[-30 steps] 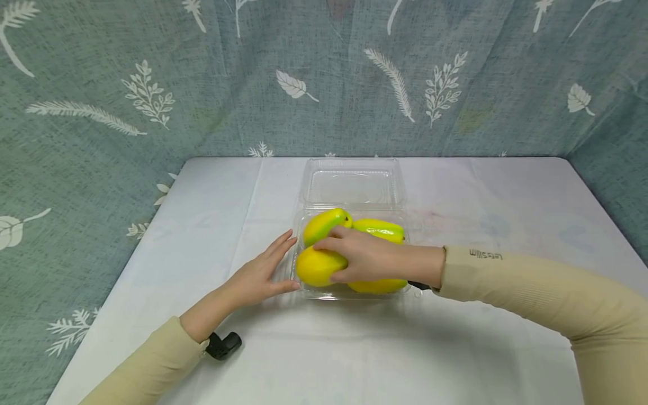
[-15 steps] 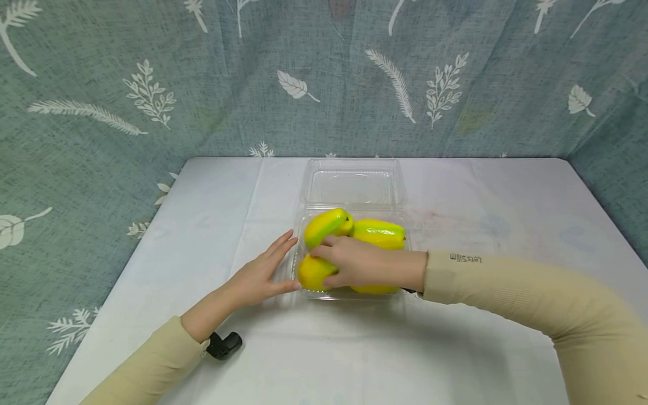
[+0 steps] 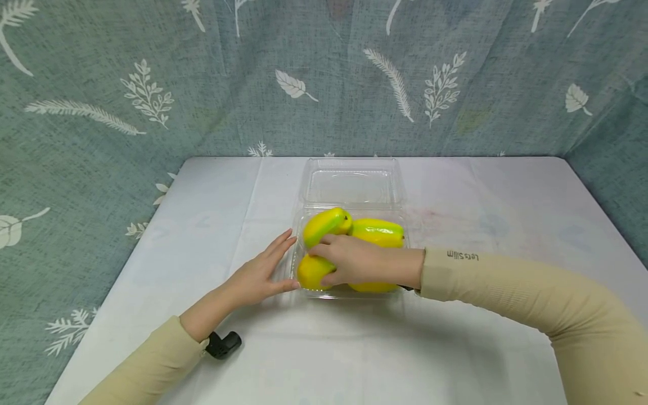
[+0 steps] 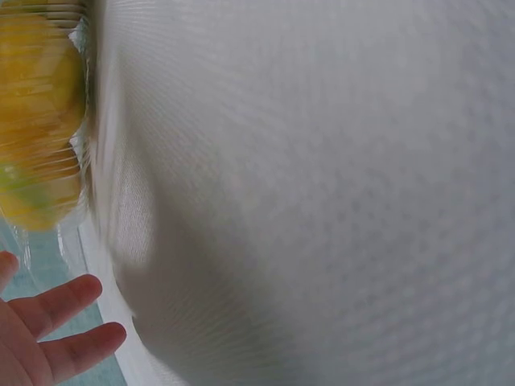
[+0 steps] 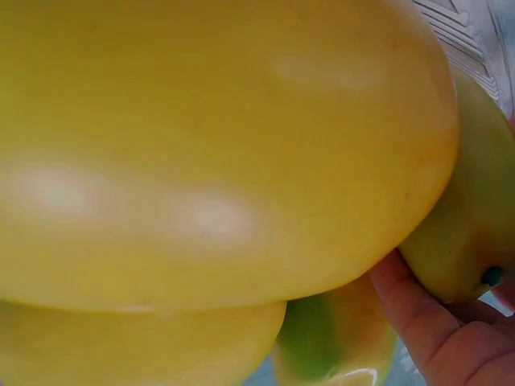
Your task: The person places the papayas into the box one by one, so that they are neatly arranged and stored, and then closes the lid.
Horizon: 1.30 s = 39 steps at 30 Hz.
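A clear plastic clamshell box [image 3: 329,296] holds several yellow-green mangoes. My right hand [image 3: 356,260] reaches in from the right and grips the front-left mango [image 3: 310,274], fingers over its far side and thumb at its near side. In the right wrist view this mango [image 5: 475,201] shows a dark stem end beside the fingers. Behind it lies the back-left mango [image 3: 321,228]; the back-right mango [image 3: 379,232] is beside that. My forearm partly covers the front-right mango [image 3: 374,287]. Along the box's left edge my left hand [image 3: 258,279] spreads its fingers, thumb at the front corner.
The box's lid [image 3: 354,188] is folded back toward the far edge of the white-covered table [image 3: 324,360]. A grey-green leaf-print curtain [image 3: 334,101] hangs behind. A black wrist camera [image 3: 224,345] sits under the left wrist.
My right hand has shifted left, farther over the front-left mango, uncovering more of the back-right mango. The held mango sits slightly lower in the corner. The left hand has stayed put.
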Motion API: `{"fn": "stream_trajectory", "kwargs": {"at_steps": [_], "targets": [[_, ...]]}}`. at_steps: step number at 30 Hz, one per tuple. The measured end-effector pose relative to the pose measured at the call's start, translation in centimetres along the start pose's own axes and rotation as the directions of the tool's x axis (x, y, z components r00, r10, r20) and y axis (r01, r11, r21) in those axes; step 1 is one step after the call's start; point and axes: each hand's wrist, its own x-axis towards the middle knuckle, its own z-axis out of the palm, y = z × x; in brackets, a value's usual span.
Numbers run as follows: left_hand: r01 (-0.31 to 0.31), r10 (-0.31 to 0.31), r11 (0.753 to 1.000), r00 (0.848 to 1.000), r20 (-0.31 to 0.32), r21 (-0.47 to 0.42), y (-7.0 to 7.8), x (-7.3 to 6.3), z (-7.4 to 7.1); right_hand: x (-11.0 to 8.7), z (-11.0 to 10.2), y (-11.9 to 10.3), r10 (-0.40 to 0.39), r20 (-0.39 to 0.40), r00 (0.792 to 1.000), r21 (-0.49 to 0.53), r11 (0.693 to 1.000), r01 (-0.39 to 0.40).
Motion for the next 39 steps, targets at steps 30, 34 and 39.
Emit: {"fn": "stream_trajectory", "kwargs": {"at_steps": [30,34,39], "targets": [[0.083,-0.089,0.995,0.990,-0.107,-0.057,-1.6,4.8,-9.2,-5.4,-9.7,13.0,0.378,-0.320,0.869,0.546,0.823,-0.157],[0.133,-0.151,0.977,0.984,-0.097,-0.167,-2.4,6.8,-10.3,-5.0,-9.3,15.7,0.454,-0.284,0.845,0.660,0.732,-0.172],[0.231,-0.258,0.923,0.965,-0.051,-0.309,-3.1,9.6,-9.6,-3.8,-7.4,19.0,0.534,-0.213,0.818,0.785,0.592,-0.182]]}}
